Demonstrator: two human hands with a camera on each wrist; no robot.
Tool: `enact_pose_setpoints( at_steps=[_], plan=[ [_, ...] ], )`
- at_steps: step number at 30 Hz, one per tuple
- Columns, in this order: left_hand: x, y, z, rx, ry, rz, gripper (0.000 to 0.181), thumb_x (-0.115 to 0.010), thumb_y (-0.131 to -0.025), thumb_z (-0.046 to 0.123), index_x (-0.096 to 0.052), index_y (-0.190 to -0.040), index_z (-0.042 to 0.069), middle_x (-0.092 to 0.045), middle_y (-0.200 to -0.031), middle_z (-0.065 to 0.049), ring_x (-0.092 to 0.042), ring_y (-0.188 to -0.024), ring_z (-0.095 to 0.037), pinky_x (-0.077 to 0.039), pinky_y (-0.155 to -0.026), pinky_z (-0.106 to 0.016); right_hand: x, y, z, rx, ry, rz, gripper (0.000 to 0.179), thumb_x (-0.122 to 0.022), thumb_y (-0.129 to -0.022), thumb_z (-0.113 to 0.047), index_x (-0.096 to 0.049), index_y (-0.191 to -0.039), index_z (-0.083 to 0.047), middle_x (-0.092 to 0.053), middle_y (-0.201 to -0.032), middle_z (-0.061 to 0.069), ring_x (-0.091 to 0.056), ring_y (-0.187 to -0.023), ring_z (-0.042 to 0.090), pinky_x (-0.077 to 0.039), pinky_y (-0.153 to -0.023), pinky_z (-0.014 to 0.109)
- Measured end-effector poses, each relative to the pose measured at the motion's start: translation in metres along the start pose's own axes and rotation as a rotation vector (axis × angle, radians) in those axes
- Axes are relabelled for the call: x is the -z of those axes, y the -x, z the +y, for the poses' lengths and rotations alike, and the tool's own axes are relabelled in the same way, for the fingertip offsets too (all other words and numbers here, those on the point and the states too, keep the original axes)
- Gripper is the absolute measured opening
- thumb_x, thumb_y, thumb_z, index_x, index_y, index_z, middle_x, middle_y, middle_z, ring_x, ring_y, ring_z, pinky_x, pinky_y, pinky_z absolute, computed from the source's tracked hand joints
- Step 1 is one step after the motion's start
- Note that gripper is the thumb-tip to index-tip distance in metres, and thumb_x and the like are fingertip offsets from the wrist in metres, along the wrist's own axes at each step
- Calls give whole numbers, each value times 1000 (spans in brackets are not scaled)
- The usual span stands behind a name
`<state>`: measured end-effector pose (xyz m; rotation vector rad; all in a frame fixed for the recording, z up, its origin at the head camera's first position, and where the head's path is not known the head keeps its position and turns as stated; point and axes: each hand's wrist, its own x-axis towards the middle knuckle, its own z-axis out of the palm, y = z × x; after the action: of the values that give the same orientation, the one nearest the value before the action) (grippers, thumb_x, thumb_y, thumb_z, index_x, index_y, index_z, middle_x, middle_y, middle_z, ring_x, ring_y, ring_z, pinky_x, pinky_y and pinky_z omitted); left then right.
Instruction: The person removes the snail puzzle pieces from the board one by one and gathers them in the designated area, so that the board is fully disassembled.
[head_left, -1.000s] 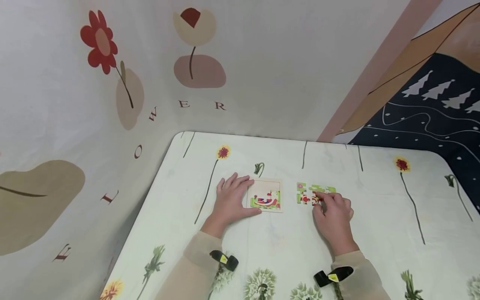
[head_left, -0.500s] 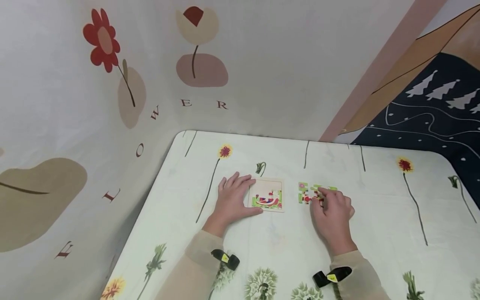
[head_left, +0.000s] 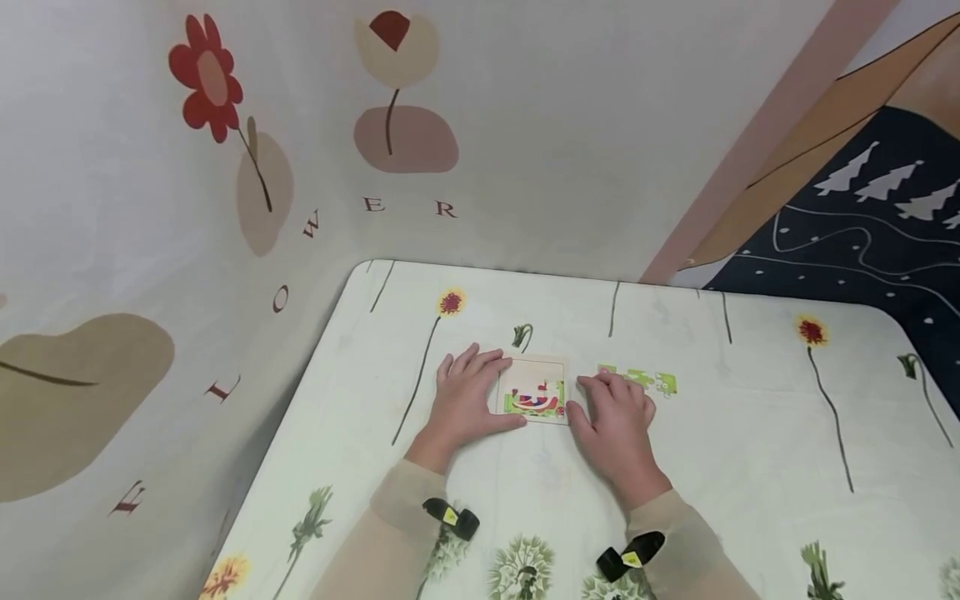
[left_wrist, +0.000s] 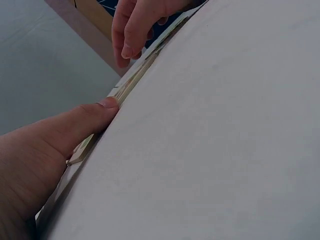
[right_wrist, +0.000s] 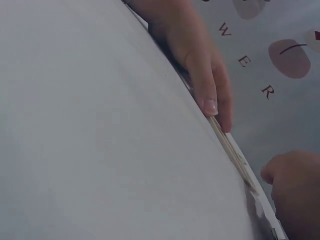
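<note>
A square wooden puzzle board lies on the table, its lower part filled with red, blue and green pieces. My left hand holds its left side, thumb along the near edge and index finger at the far corner. In the left wrist view the left thumb presses on the rim. Just right of the board is my right hand, thumb and index finger toward the board's right edge. I cannot tell whether a piece is between them. Loose green puzzle pieces show beyond the right hand, which covers the others.
The table has a white cloth printed with flowers and dandelions. Behind it hangs a pale fabric with flower prints and letters. A dark panel with white trees stands at the right.
My right hand has moved left from the loose pieces to the board's right edge. The left hand stays on the board. The red loose pieces are no longer in sight.
</note>
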<state>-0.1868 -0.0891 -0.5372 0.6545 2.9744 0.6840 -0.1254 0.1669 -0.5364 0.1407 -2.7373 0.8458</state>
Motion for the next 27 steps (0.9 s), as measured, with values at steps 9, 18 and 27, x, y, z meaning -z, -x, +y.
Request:
enact_pose_setpoints(
  at_steps=[9,18,27],
  plan=[
    [2,0,3,-9,-27,-9,96,-84,-77,72,-56,-156,23,-46,-165,2,-26,-159,-32,-13,-124,-67,-13,-8,-16,22,0,-37,39,-72,-101,-33,-73,-132,-10,-59,-133,13,-42,-131,41,-24,-106,66],
    [1,-1,-1,4,-36,-11,96,-82,-78,72,-56,-156,23,-45,-165,3,-25,-159,-32,-13,-124,-66,-27,-18,-32,38,42,-52,37,-71,-102,-30,-74,-132,-10,-61,-130,11,-46,-120,37,-26,-105,65],
    [2,0,1,11,-34,-26,96,-82,-78,71,-55,-156,23,-44,-166,3,-24,-160,-32,-13,-124,-66,-25,-17,-34,27,32,-72,33,-69,-101,-19,-74,-131,-9,-61,-129,10,-46,-117,36,-26,-104,64]
  ],
)
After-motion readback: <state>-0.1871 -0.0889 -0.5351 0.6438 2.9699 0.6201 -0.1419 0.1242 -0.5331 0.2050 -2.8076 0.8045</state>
